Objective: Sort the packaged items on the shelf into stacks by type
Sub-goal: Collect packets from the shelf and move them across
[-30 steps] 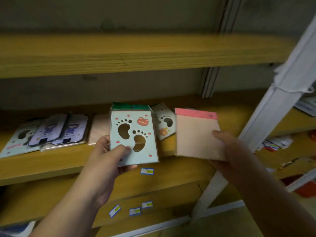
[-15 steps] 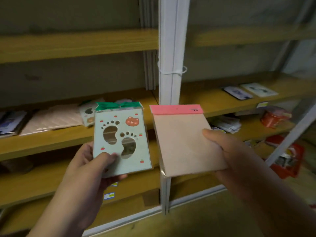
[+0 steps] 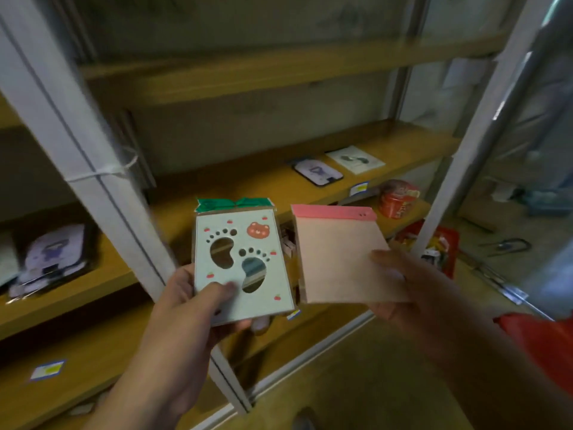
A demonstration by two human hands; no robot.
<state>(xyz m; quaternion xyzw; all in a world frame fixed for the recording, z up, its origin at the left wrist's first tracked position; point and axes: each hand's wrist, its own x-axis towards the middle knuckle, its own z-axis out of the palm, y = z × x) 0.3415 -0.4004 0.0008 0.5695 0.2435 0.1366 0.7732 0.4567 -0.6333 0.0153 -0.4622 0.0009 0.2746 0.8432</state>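
Head view is swinging right: we are still pinching the footprint pack (image 3: 240,268) in our left hand (image 3: 189,305) and the pink-topped pack (image 3: 341,256) in our right hand (image 3: 403,293) at frame center, probably carrying them to the shelf (image 3: 387,150) at upper right.

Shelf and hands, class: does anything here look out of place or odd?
Little stands out. The left hand holds a footprint pack and the right hand a pink-topped pack, both unsorted. A red tin sits among flat packs.
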